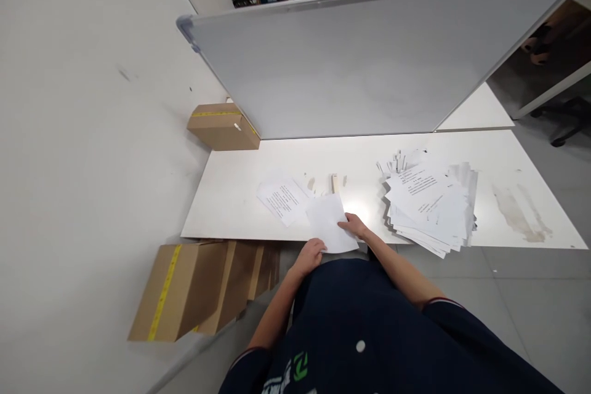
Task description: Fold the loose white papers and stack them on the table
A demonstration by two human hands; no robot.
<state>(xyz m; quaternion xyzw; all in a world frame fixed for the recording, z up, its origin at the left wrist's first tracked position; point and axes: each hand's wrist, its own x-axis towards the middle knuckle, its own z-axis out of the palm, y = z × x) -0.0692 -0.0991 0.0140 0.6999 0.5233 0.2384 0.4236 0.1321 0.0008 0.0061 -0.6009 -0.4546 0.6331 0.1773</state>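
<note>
Both my hands hold one white sheet of paper (329,221) at the near edge of the white table (231,197). My left hand (308,256) grips its lower left corner, fingers curled under the edge. My right hand (353,225) pinches its right side. Just left of the sheet lies a printed page (282,200) flat on the table. A thick, untidy stack of printed sheets (431,206) sits to the right of my right hand. A small wooden block (335,182) stands just beyond the held sheet.
A large whiteboard (369,61) leans upright along the table's far side. One cardboard box (224,127) sits at the table's far left corner against the wall. Several flat cardboard boxes (198,295) lean below the table's near left edge. Paper scraps (394,163) lie behind the stack.
</note>
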